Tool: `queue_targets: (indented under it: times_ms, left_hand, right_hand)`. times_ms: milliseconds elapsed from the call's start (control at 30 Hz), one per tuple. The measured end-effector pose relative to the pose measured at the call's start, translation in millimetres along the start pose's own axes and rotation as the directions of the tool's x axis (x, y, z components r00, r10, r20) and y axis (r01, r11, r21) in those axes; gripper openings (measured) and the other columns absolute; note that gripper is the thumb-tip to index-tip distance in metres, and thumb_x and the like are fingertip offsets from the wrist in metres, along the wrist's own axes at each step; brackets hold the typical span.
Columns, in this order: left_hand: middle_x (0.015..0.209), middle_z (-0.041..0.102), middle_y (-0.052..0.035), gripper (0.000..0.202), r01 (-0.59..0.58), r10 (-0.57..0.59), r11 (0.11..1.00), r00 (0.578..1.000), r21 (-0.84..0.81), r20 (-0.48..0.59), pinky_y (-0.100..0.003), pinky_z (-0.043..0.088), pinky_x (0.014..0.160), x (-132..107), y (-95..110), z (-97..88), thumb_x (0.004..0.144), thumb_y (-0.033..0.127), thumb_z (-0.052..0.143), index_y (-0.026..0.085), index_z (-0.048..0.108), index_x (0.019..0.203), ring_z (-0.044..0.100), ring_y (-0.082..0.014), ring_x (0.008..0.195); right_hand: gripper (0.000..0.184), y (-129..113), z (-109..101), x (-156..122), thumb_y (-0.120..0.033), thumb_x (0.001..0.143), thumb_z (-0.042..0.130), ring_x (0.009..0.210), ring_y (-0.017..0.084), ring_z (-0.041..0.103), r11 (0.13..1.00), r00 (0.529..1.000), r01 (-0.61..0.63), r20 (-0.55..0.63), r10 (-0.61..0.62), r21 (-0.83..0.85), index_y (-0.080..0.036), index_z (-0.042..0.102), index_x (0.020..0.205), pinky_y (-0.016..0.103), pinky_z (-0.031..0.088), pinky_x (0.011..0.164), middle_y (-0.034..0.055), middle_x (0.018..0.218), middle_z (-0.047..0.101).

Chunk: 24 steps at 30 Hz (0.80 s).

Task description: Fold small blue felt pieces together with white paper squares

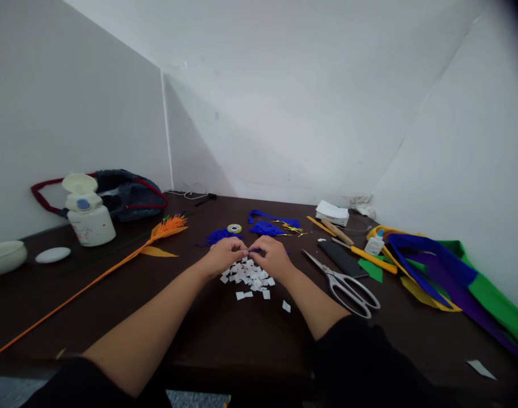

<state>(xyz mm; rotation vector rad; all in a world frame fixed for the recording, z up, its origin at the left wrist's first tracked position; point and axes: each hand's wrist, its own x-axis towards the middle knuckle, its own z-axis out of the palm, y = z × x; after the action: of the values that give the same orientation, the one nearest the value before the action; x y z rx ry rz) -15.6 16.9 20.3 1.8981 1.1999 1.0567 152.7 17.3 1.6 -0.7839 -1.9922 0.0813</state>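
My left hand [226,254] and my right hand [271,256] meet above a heap of small white paper squares [251,274]. The fingers of both are pinched together, tip to tip; a tiny dark bit shows between them, too small to name. Just behind my left hand lies a pile of short blue strips [219,236] beside a small round spool with a yellow rim [234,228]. Farther back are blue fabric pieces [265,228] and some yellow bits [293,228].
Scissors [342,281], a dark flat slab [342,258], a yellow-handled cutter [373,259], a glue bottle [374,243] and coloured fabric [446,277] lie to the right. On the left are an orange flower on a long stem [114,263], a white bottle [91,224] and a bowl [6,258].
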Motion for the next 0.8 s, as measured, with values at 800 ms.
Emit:
queue_targets:
  times_ms: [800]
  left_hand:
    - [0.075,0.059,-0.0018,0.008,-0.133,0.158,0.962,0.984,0.238,-0.088,-0.029,0.036,0.073,4.3,-0.7,6.7,0.058,0.028,0.057,0.02,0.059,0.059,0.05,-0.0193,0.08]
  right_hand:
    - [0.007,-2.1,-1.2,2.8,-0.017,0.061,0.059,0.061,0.012,0.052,0.936,0.952,-0.296,-0.026,0.306,0.188,-0.019,0.063,0.066,0.023,0.042,0.058,-0.0005,0.064,0.059]
